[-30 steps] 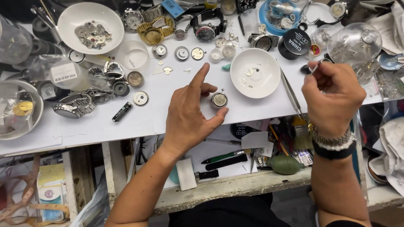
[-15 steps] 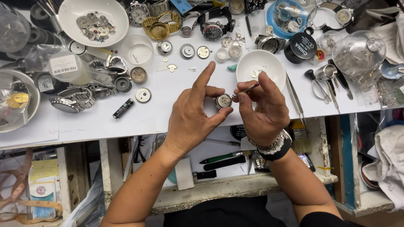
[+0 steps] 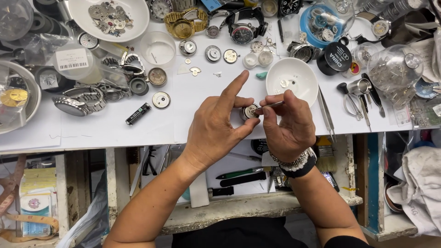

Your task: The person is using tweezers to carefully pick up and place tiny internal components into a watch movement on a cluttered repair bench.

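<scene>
My left hand [image 3: 216, 126] pinches a small round watch movement [image 3: 250, 111] between thumb and middle finger on the white bench top [image 3: 92, 128], with the index finger raised. Just to its right, my right hand [image 3: 287, 126] grips thin metal tweezers [image 3: 268, 106] whose tip touches the top of the movement. A white bowl [image 3: 292, 76] with a few tiny parts stands right behind both hands.
Several watches, cases, dials and small parts crowd the back of the bench. A second pair of tweezers [image 3: 326, 115] lies right of the bowl, a black battery [image 3: 138, 113] to the left. A glass dome [image 3: 395, 69] stands far right. An open drawer with tools sits below.
My right hand came in from the far right with the tweezers and now rests beside my left hand, tip on the movement. The left hand kept its hold.
</scene>
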